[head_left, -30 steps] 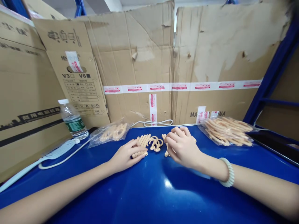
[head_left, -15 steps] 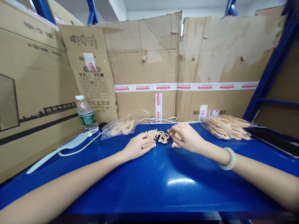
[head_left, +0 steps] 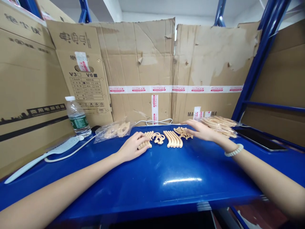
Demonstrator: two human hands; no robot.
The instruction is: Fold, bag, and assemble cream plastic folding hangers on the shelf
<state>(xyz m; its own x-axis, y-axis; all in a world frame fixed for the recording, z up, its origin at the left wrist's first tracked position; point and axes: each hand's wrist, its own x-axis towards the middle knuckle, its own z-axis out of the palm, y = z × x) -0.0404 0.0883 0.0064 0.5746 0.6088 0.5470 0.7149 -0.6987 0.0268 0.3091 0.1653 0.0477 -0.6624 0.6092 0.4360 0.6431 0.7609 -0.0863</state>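
Observation:
My left hand [head_left: 133,145] lies over the left row of curved pale wooden pieces [head_left: 149,135], its fingers spread and partly covering them. Right of that row sits a small group of hook-shaped wooden pieces [head_left: 158,138]. A second row of curved wooden pieces [head_left: 173,139] stands side by side, fully in sight. Beyond its right end lies a loose heap of small wooden pieces [head_left: 183,132]. My right hand [head_left: 199,130] is at the heap's right side, fingers stretched out and thumb apart, with nothing seen in it; a light bracelet is on that wrist.
Behind my right hand lies a clear bag of long wooden pieces [head_left: 218,124]; a phone [head_left: 260,139] is right of it. At left are another bag of wooden pieces [head_left: 115,129], a water bottle [head_left: 78,119], a pale hairbrush [head_left: 60,147] and a white cable. Cardboard [head_left: 140,73] walls the blue table's back.
My right hand has moved right, off the right row, uncovering that row and the small heap. My left hand stays on the left row. The view has turned slightly right.

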